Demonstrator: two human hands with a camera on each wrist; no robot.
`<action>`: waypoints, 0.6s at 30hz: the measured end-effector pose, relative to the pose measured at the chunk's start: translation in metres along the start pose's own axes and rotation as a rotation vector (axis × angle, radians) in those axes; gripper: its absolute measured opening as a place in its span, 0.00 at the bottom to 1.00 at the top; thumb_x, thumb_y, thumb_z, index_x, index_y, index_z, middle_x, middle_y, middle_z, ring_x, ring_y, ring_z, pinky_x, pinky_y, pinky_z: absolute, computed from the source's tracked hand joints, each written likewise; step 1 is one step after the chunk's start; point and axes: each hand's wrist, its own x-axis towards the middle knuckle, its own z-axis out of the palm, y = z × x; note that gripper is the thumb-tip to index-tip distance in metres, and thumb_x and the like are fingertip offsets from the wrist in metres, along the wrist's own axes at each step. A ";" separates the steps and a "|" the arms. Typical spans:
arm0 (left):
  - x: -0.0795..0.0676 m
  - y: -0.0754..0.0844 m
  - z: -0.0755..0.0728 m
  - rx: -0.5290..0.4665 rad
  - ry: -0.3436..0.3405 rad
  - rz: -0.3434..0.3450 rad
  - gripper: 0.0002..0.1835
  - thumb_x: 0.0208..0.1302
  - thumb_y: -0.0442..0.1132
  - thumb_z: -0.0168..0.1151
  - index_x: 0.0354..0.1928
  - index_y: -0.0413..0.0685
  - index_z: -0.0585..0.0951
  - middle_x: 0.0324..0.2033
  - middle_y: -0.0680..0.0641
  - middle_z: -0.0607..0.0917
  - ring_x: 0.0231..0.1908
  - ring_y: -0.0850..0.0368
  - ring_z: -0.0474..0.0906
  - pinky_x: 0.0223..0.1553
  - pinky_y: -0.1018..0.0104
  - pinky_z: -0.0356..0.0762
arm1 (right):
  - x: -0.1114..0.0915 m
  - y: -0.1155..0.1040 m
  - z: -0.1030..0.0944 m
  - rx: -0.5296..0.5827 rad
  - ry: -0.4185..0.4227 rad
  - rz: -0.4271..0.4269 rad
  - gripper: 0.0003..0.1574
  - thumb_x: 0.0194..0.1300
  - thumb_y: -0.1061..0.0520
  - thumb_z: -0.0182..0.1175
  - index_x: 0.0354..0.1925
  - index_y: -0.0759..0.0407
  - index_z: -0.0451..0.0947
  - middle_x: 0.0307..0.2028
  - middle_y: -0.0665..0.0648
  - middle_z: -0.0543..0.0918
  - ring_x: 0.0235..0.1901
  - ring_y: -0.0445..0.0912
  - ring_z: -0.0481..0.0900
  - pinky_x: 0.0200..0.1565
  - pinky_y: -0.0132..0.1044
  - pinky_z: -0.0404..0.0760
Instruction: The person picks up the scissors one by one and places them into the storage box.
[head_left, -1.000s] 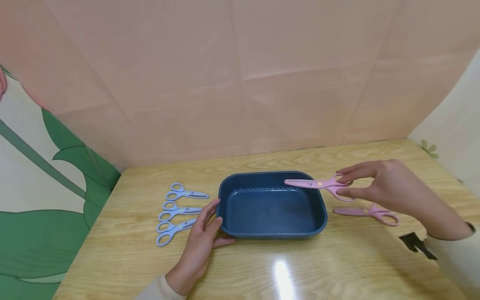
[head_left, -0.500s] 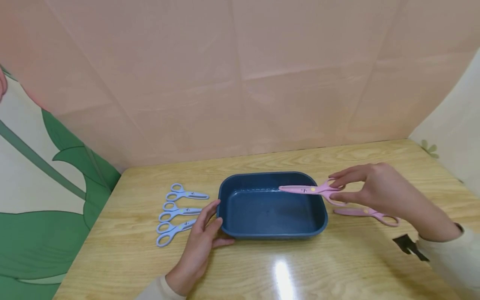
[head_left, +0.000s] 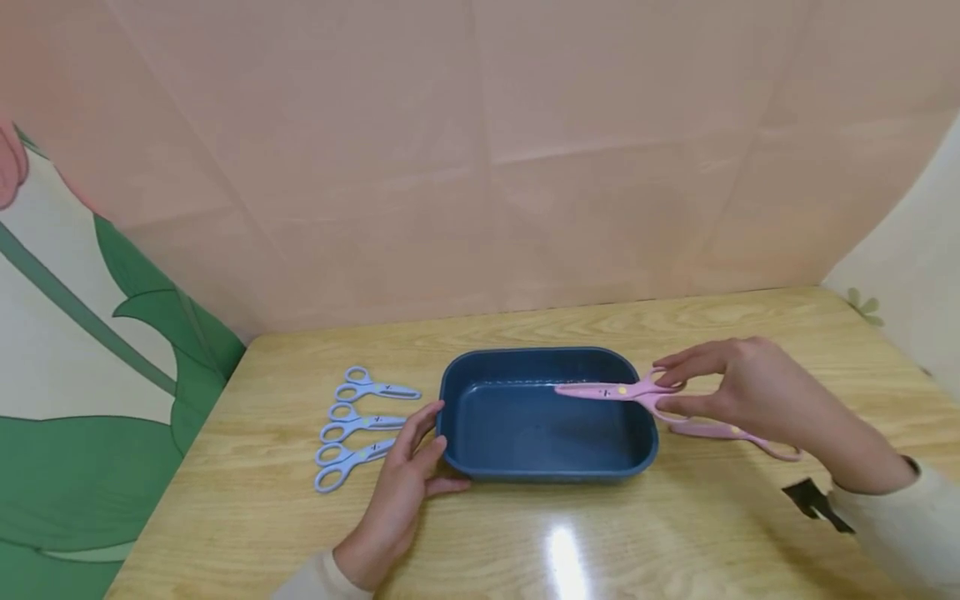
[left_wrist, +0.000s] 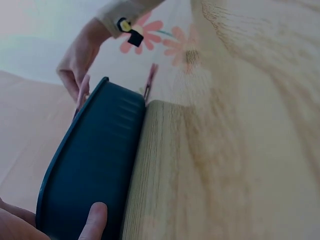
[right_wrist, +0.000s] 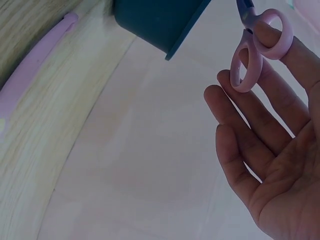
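My right hand [head_left: 757, 387] pinches a pair of pink scissors [head_left: 604, 391] by the finger loops. The blades point left over the right part of a dark blue plastic basin [head_left: 540, 477]. In the right wrist view, thumb and fingers meet at the pink loops [right_wrist: 254, 70], and the other fingers extend free. My left hand [head_left: 401, 492] holds the basin's left end, its fingertips at the rim and the thumb against the front wall. The thumb [left_wrist: 95, 222] shows on the outer wall in the left wrist view. Nothing lies inside the basin.
Another pair of pink scissors [head_left: 708, 430] lies right of the basin, partly behind my right hand. Three pairs of light blue scissors lie to the left, the top [head_left: 375, 389], middle [head_left: 367, 423] and lowest [head_left: 348, 460] in a column. A wooden table [head_left: 480, 550] meets a pink backdrop [head_left: 480, 167].
My right hand has moved left and down with the pink scissors, bringing the blades lower and farther over the basin. My left hand stays at the basin's left end.
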 end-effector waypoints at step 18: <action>0.000 0.001 0.000 -0.040 -0.001 0.000 0.28 0.74 0.32 0.44 0.74 0.48 0.61 0.76 0.40 0.58 0.69 0.41 0.62 0.42 0.45 0.87 | 0.013 -0.022 0.005 0.016 -0.082 0.039 0.11 0.49 0.39 0.77 0.33 0.32 0.88 0.42 0.43 0.90 0.37 0.43 0.88 0.31 0.30 0.74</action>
